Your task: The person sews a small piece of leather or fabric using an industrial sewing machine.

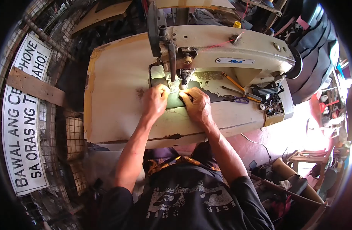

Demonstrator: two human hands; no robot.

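A cream sewing machine (237, 48) stands on a worn pale table (118, 88), its lamp lighting the needle area. Just left of the presser foot (175, 85) is my left hand (156, 100), its fingers pinched together; what they hold, if anything, is too small to make out. My right hand (197, 104) is right of the foot, thumb and fingers drawn together near the needle. Whatever lies between those fingers is hidden. Beneath and between both hands is the machine's dark bed plate (214, 96), greenish under the light.
Right of the hands lie purple-handled snips (237, 99) and an orange screwdriver-like tool (233, 81). A box of bobbins and metal parts (273, 105) sits at the table's right end. Wire mesh with a white sign (20, 134) stands at the left.
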